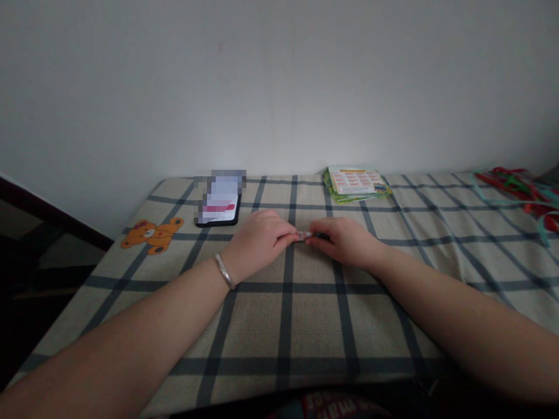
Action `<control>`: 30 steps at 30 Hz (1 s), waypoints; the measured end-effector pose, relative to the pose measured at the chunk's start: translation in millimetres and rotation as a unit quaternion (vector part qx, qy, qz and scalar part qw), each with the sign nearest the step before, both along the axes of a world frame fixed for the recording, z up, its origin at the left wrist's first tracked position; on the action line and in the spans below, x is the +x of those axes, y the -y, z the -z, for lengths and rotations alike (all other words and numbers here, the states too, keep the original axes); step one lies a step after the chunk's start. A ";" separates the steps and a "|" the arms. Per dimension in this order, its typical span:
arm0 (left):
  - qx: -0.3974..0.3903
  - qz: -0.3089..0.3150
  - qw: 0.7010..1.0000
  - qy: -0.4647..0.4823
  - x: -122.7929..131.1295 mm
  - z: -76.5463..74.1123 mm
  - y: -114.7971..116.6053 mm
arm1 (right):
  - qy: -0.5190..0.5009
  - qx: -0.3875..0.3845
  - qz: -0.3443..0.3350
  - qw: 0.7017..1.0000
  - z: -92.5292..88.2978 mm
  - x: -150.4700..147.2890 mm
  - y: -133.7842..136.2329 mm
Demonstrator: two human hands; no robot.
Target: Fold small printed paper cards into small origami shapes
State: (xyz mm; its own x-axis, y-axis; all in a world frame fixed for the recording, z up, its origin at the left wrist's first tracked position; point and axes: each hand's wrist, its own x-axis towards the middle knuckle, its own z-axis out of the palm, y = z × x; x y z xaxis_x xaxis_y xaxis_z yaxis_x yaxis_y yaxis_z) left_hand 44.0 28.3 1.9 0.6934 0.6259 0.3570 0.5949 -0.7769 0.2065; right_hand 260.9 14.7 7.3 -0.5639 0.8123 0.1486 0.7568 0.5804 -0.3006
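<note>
My left hand [265, 235], with a silver bangle at the wrist, is closed in a pinch over the middle of the cloth. Facing it, my right hand [343, 240] is pinched shut too. Between the two sets of fingertips runs a slim pen-like stick [303, 235], whitish with small print and a dark part at the right. Each hand grips one end of it, and the fingers hide most of its length, so its exact kind is unclear. It lies roughly level, just above or on the checked tablecloth [314, 326].
A phone [220, 201] with a lit screen lies behind my left hand. A stack of printed cards [358, 183] sits near the wall [279, 87]. Coloured ribbons [519, 189] are heaped at the far right. An orange bear figure [152, 235] is near the left edge.
</note>
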 end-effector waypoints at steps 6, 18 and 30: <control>0.014 -0.030 0.998 -0.049 -3.4 -6.3 -0.7 | 0.011 0.005 0.013 1.000 -4.3 -0.5 0.3; 0.116 -0.066 0.983 -0.122 -8.4 -9.4 1.3 | 0.055 0.054 -0.015 0.997 -6.3 10.9 -4.5; 0.136 -0.079 0.982 -0.104 -11.9 -5.0 0.6 | 0.071 0.111 0.016 0.991 -4.9 12.2 -4.9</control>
